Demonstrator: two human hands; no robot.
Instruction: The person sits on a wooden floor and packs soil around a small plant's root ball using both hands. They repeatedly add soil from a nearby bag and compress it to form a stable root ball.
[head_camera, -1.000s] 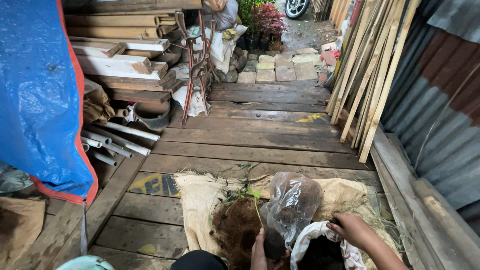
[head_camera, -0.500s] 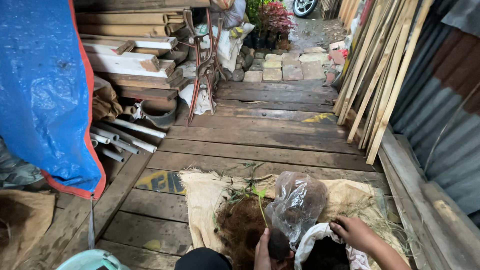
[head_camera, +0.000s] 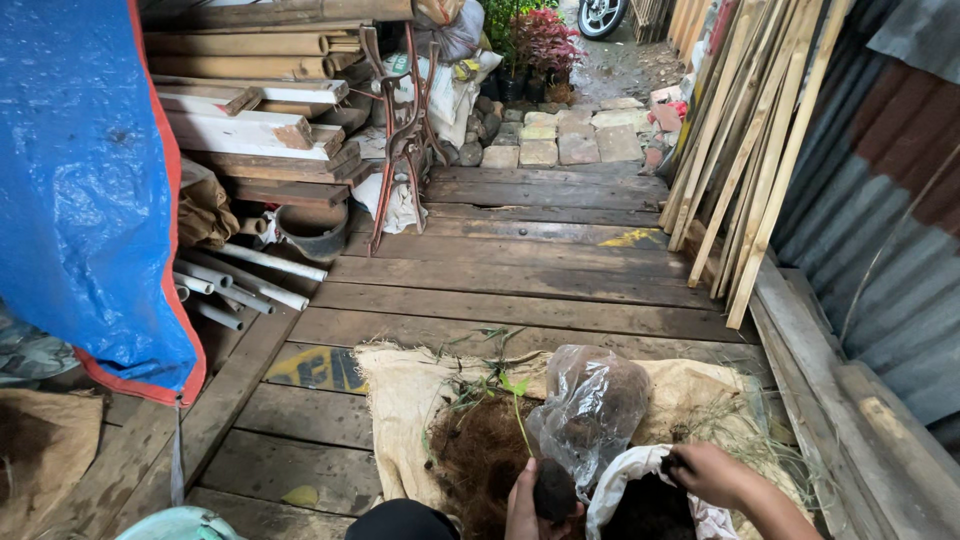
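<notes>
The left hand (head_camera: 524, 503) is gripping a dark ball of soil (head_camera: 553, 491) at the root of a thin green seedling (head_camera: 517, 412), with the fingers curled tight around the ball at the near edge of the scene. Just to the right, the right hand (head_camera: 712, 472) is reaching into the open mouth of a white sack (head_camera: 622, 477) that is holding dark soil; the fingers are bending down over its rim, and whether they are pinching anything cannot be told. A crumpled clear plastic bag (head_camera: 590, 405) is standing between the two hands, just beyond the ball. To the left of it, a heap of brown fibre (head_camera: 480, 455) is lying under the seedling. All of this is resting on a tan burlap cloth (head_camera: 405, 400) spread over the wooden plank floor (head_camera: 520, 260). Farther off on the left, stacked timber (head_camera: 250, 130) and white pipes (head_camera: 250, 280) are lying behind a blue tarpaulin (head_camera: 80, 190). On the right, long wooden poles (head_camera: 750, 150) are leaning against a corrugated metal wall (head_camera: 890, 200).
</notes>
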